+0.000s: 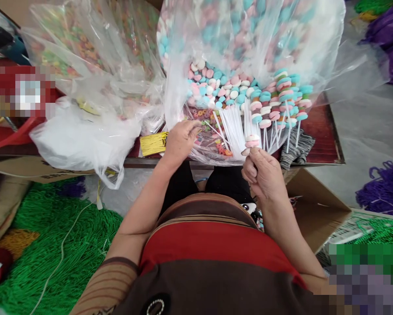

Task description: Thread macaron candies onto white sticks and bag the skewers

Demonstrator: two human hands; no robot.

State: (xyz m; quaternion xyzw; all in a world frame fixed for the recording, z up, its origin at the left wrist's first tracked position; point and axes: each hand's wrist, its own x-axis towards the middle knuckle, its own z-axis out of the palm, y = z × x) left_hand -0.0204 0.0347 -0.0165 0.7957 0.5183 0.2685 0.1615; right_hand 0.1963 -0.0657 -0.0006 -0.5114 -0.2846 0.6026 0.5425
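Note:
My right hand (263,173) is closed around a thin white stick (252,151) with two round candies, one white and one pink (252,140), threaded on its top. My left hand (180,139) reaches into the mouth of a big clear bag (183,78), its fingers pinched over small coloured ring candies (206,114); what they hold is too small to name. A bundle of white sticks (233,127) lies between my hands. Behind it lie pink, blue and white round candies (222,85). Finished candy skewers (283,103) lean at the right.
Another clear bag of coloured rings (71,48) and a white bag (78,135) sit at the left of the dark red table (324,131). Gold twist ties (153,143) lie by my left wrist. Green bead strings (61,236) cover the floor; a cardboard box (314,205) stands at the right.

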